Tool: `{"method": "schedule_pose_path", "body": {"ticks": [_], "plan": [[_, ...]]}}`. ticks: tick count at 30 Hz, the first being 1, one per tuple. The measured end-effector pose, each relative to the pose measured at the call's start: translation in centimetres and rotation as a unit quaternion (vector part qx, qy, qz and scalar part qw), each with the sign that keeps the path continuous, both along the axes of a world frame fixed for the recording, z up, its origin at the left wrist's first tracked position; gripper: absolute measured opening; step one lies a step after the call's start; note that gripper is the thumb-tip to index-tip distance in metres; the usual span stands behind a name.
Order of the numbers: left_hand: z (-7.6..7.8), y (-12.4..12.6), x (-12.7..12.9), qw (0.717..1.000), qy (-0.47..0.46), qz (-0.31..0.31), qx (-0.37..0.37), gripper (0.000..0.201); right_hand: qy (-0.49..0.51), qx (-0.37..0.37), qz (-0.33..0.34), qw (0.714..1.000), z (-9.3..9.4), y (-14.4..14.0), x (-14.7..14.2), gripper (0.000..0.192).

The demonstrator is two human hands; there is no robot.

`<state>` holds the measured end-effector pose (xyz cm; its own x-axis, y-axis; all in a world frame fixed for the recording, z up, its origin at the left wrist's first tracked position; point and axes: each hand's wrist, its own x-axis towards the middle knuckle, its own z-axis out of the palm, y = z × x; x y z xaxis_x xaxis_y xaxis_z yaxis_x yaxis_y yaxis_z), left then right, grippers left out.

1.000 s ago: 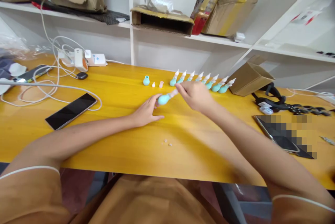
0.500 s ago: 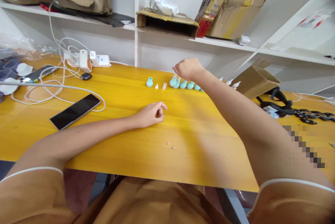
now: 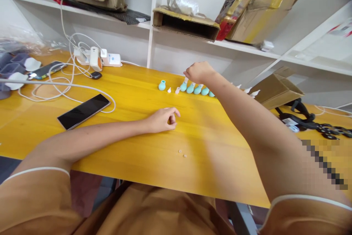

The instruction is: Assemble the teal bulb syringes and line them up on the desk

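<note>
the right hand point(image 3: 198, 72) reaches to the far row of little blue bulbs point(image 3: 196, 89) on the yellow desk point(image 3: 132, 99), fingers pinching the first bulb's white tip. the left hand point(image 3: 162, 119) rests on the desk, fingers curled, holding nothing.

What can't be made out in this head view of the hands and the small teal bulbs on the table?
- Row of teal bulbs: its middle is hidden behind the right hand and forearm, so no count is possible.
- Right hand's grip: fingertips point away, so any hold on the leftmost bulb is unclear.
- Left hand: curled fingers hide anything pinched.
- Two tiny pieces: too small to identify.
- Table's right side: pixelated.
</note>
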<state>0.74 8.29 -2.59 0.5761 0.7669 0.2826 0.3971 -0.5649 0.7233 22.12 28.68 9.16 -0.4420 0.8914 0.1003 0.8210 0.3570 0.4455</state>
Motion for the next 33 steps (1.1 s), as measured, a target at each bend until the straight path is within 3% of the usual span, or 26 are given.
{"method": "schedule_pose_path", "body": {"ticks": [7, 10, 13, 16, 21, 33], "plan": [[-0.1, 0.0, 0.0, 1.000, -0.001, -0.008, 0.006, 0.027, 0.000, 0.013, 0.016, 1.000, -0.4, 0.5, -0.1, 0.060], [-0.1, 0.0, 0.0, 1.000, 0.000, -0.011, 0.002, 0.027, 0.016, 0.048, 0.010, 0.999, -0.2, -0.5, -0.3, 0.055], [-0.1, 0.0, 0.0, 1.000, -0.003, -0.009, 0.002, 0.027, 0.076, 0.086, 0.062, 0.991, 0.1, -2.3, -1.1, 0.052], [-0.1, 0.0, 0.0, 1.000, -0.001, -0.010, 0.003, 0.027, 0.108, 0.032, 0.110, 0.987, 0.2, -4.1, -2.2, 0.046], [-0.2, 0.0, 0.0, 1.000, 0.005, -0.009, 0.014, 0.025, 0.062, -0.082, 0.129, 0.986, -0.7, -5.6, -3.5, 0.030], [0.1, 0.1, 0.0, 0.999, 0.021, -0.018, 0.028, 0.017, 0.032, -0.126, 0.131, 0.983, -1.8, -4.7, -5.3, 0.029]]}}
